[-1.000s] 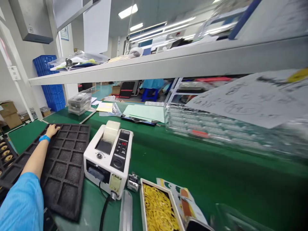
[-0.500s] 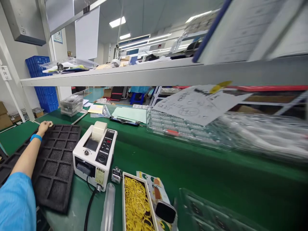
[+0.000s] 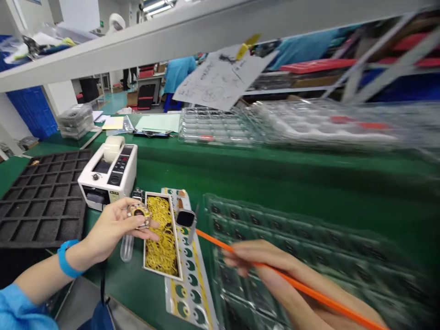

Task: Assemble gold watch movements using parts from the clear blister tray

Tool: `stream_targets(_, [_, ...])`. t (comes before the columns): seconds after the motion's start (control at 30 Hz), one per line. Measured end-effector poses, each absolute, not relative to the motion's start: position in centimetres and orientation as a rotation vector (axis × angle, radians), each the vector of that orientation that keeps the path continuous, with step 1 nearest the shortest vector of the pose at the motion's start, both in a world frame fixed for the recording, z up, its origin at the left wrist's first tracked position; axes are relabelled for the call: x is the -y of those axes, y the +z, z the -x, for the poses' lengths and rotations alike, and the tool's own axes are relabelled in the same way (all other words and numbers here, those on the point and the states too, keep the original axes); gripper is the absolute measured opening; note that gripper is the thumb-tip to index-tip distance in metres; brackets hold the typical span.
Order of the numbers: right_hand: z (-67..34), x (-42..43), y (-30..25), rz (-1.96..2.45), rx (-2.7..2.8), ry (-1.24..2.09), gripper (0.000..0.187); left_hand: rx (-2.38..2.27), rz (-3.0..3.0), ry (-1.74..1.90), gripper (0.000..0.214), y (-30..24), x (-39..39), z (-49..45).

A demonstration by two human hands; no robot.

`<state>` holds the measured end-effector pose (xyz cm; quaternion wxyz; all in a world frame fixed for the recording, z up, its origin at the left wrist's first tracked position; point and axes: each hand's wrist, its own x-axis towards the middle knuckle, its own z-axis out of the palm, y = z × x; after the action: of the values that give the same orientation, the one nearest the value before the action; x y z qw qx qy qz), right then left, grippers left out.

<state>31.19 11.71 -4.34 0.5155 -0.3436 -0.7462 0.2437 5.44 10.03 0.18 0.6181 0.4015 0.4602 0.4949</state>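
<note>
Holding a small gold-rimmed round part (image 3: 139, 214) between thumb and fingertips, the left hand (image 3: 113, 227) is hovering just above the near-left edge of the tray of yellow rubber bands (image 3: 161, 234), which is serving as the landmark here. A blue wristband (image 3: 65, 259) is circling that wrist. The right hand (image 3: 264, 266) is lying to the right of the tray, fingers closed around a thin orange stick (image 3: 275, 275) that is running diagonally from near the tray's upper right corner down toward the lower right; the hand is blurred, so the exact grip is hard to read. Under that hand a clear plastic compartment tray (image 3: 292, 229) is resting on the green worktop (image 3: 240, 169). Just behind the tray, to its left, a white tape dispenser (image 3: 108, 172) is standing, and farther left a black foam grid tray (image 3: 41, 197) is lying flat. A printed strip of labels (image 3: 187, 279) is showing from under the tray's right side. A small dark-faced device (image 3: 186, 217) is sitting touching the tray's upper right edge. A clear tube (image 3: 126, 247) is lying beside its left edge, beneath the left hand.
</note>
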Motion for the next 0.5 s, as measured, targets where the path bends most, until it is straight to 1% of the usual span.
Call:
stream_targets(0.13, [-30.1,-11.5,-4.0,0.766,1.743,0.692,0.016,-1.001,-0.982,1.062,0.041,-2.3,-12.2,-9.1])
stream_targets(0.27, [-29.9,-12.0,-5.2,0.774,1.737,0.746,0.016,-1.026,-1.181,0.976,0.051,-3.8,-13.0,-9.8])
stream_targets(0.43, [-30.0,-12.5,-6.0,0.8,1.802,0.743,0.015,-1.028,-1.304,0.928,0.038,-4.5,-12.7,-9.6])
stream_targets(0.5, [-30.0,-12.6,-6.3,0.793,1.821,0.756,0.017,-1.044,-1.319,0.878,0.039,-4.6,-12.8,-9.6])
